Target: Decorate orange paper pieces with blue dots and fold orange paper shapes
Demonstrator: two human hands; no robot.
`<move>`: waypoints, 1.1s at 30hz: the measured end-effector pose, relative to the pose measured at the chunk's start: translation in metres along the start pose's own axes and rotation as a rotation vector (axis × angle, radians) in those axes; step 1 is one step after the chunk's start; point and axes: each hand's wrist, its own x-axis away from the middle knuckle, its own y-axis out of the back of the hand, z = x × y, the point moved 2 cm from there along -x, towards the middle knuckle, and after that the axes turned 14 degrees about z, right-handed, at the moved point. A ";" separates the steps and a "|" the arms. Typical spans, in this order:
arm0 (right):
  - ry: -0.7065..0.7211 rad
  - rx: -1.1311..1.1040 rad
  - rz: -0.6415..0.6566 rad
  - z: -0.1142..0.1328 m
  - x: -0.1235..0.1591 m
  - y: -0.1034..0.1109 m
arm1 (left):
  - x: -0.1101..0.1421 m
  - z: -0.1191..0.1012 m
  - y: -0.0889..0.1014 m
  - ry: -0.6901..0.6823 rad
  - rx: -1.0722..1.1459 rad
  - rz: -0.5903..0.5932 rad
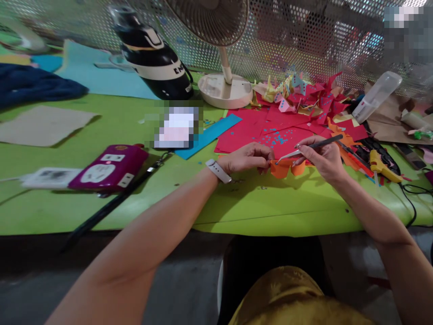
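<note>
My right hand point(320, 155) grips tweezers point(326, 141) with a dark handle end and a pale pointed tip. The tip touches or nearly touches the upper edge of a folded orange paper piece point(280, 169) with rounded lobes. My left hand point(250, 158), with a light watch band at the wrist, pinches that paper at its left end. Just beyond both hands lie red paper sheets point(243, 131), strewn with tiny blue dots point(279, 136). A blue paper strip point(209, 135) slants to the left of them.
Folded paper shapes point(297, 92) are heaped at the back. A yellow glue gun point(382, 167) and clear bottle point(379, 95) are at right. A fan point(225, 90), dark flask point(158, 67), blurred phone point(177, 127) and purple power block point(110, 167) are farther left on the green table point(237, 207).
</note>
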 end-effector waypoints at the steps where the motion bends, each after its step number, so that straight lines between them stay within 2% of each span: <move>1: -0.003 -0.001 -0.001 0.000 0.000 0.000 | 0.000 0.000 0.000 -0.001 -0.004 0.003; 9: 0.013 -0.036 -0.014 0.003 0.001 -0.002 | 0.001 0.000 -0.001 -0.001 0.064 -0.006; 24: 0.002 -0.003 -0.009 0.000 0.001 -0.002 | 0.000 -0.002 -0.002 -0.006 0.062 -0.009; 30: 0.112 -0.022 -0.072 0.004 -0.002 0.002 | 0.001 -0.001 -0.003 0.001 0.116 -0.023; 33: 0.068 0.102 0.034 0.002 -0.003 0.001 | 0.001 -0.002 -0.002 -0.017 0.084 -0.002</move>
